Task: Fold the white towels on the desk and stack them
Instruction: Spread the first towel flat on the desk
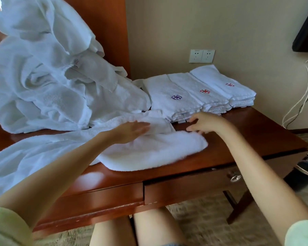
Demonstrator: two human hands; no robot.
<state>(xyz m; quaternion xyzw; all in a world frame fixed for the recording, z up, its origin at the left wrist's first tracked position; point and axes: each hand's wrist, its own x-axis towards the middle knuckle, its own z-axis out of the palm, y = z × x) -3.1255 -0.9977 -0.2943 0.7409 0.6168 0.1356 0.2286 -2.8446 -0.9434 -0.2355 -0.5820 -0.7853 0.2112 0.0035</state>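
Beyond my green sleeve (5,226), I press the left hand (132,129) flat and spread on the half-folded white towel (149,151) at desk (256,134) centre to pin it, while the right hand (205,124) curls at its two-o'clock edge, grip unclear, folded stacks (194,93) waiting at one o'clock.

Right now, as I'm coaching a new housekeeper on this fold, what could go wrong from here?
The towel being folded seems to trail past the front edge of the desk on the left; its weight may drag it off. The loose towel pile leans high beside it and could slump onto the fold. The right hand works close to the folded stacks and might knock the nearest askew.
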